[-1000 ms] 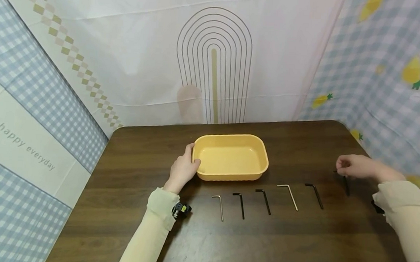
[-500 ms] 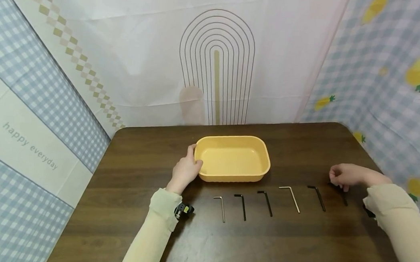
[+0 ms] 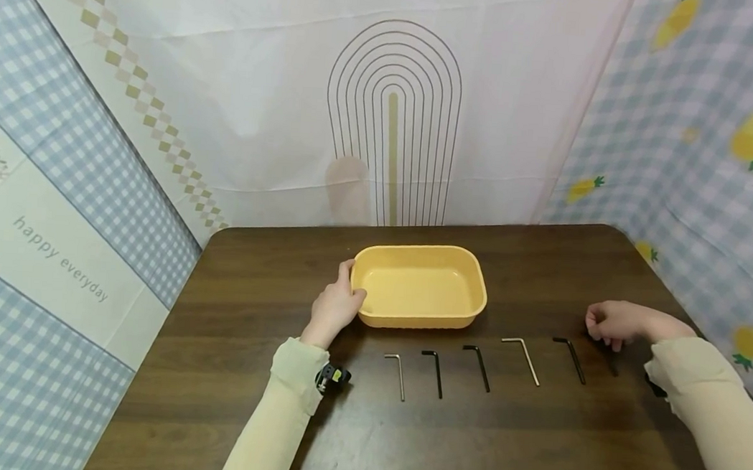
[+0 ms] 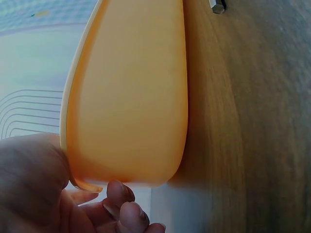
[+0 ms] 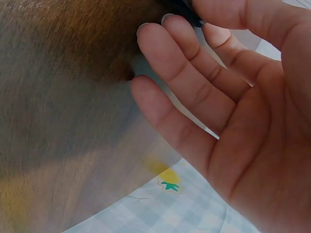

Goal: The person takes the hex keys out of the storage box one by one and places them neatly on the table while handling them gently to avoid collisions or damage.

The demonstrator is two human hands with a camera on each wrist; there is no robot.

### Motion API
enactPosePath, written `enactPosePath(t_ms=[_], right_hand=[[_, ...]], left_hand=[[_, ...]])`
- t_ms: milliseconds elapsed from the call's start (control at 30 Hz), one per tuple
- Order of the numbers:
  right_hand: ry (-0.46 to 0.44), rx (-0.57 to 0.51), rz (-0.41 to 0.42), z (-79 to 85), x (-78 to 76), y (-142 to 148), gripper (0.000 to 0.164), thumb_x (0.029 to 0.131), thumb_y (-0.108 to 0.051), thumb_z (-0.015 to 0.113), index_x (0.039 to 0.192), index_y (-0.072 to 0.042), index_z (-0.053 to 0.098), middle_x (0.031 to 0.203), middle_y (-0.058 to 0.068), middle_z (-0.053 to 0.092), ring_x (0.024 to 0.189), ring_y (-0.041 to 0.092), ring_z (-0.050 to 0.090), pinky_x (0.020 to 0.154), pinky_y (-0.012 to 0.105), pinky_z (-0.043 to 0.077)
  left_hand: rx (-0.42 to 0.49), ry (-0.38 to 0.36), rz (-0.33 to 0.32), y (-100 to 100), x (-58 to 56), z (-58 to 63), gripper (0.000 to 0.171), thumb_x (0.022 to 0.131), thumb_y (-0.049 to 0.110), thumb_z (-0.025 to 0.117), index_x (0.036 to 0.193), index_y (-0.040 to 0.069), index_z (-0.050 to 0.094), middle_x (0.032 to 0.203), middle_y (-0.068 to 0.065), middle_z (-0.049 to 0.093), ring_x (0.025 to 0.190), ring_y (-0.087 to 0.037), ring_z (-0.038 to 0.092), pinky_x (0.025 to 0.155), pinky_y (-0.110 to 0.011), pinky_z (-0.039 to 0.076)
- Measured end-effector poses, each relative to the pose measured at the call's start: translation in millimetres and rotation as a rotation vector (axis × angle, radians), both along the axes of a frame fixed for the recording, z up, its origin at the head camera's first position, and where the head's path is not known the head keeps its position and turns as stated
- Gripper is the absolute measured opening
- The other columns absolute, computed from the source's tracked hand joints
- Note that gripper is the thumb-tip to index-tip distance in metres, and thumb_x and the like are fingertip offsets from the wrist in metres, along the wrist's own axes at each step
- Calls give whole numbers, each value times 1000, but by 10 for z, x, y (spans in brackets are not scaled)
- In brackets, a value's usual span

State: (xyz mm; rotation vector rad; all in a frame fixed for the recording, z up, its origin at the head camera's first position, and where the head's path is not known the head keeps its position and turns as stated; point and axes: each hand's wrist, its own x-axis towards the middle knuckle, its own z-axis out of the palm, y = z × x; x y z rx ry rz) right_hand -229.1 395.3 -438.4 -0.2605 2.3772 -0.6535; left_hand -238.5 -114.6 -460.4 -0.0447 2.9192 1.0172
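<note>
My left hand (image 3: 335,307) grips the left end of a yellow rectangular tray (image 3: 416,321), thumb over the rim and fingers outside the wall. In the left wrist view the tray's long side (image 4: 131,97) fills the middle, fingertips curled at its lower end. On the far right, my right hand (image 3: 618,323) pinches a black hex key (image 3: 612,364) between thumb and index finger, its long arm pointing toward me close over the table. Only a dark piece of that hex key (image 5: 184,8) shows in the right wrist view; the other fingers there are loosely bent.
Several L-shaped hex keys lie in a row before the tray, from a small silver hex key (image 3: 400,377) to a larger silver hex key (image 3: 525,360) and a black hex key (image 3: 572,360) nearest my right hand. Patterned cloth (image 3: 266,128) hangs behind the brown table (image 3: 261,429).
My right hand has moved left and toward me with the black hex key, bringing it nearer the row's right end. My left hand stays on the tray, and the head view has shifted slightly.
</note>
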Motion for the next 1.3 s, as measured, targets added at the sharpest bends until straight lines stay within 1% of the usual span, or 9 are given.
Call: enactPosePath(t_ms=[167, 333, 600, 733, 1033, 1300], right_hand=[[-6, -5, -20, -6, 5, 10, 7, 89, -7, 55, 86, -9, 48, 72, 4, 51, 57, 18, 51, 53, 30, 36], [-6, -10, -31, -46, 10, 32, 8, 91, -7, 54, 86, -9, 48, 72, 4, 49, 57, 18, 48, 53, 31, 36], [10, -10, -38, -60, 27, 49, 7, 92, -10, 54, 88, -9, 48, 72, 4, 50, 56, 18, 49, 52, 30, 37], [14, -5, -37, -51, 37, 55, 7, 93, -11, 53, 89, -9, 49, 72, 4, 50, 56, 18, 49, 51, 30, 37], [22, -22, -42, -49, 64, 64, 8, 96, -13, 53, 91, -8, 49, 72, 4, 50, 57, 18, 49, 52, 31, 37], [9, -78, -95, -62, 125, 75, 11, 99, -15, 58, 95, -7, 50, 74, 4, 50, 59, 17, 48, 51, 28, 38]], left_hand=[[9, 5, 0, 11, -12, 9, 67, 93, 27, 50, 156, 22, 27, 62, -7, 53, 51, -23, 48, 48, -36, 35], [14, 5, 5, 16, -10, 6, 67, 92, 27, 50, 156, 22, 27, 62, -7, 54, 51, -23, 48, 48, -36, 36], [14, 78, 13, 23, 10, 15, 65, 91, 22, 55, 153, 15, 34, 63, -8, 56, 51, -23, 49, 47, -36, 36], [6, 94, 9, 29, 13, 30, 63, 90, 20, 56, 149, 14, 36, 64, -8, 56, 51, -23, 49, 46, -36, 36], [8, 85, 3, 38, 6, 46, 59, 91, 20, 57, 146, 12, 37, 61, -7, 53, 49, -22, 47, 45, -34, 35], [51, 66, -28, -31, 6, 16, 59, 92, 24, 55, 147, 12, 36, 62, -7, 54, 52, -23, 50, 47, -35, 37]])
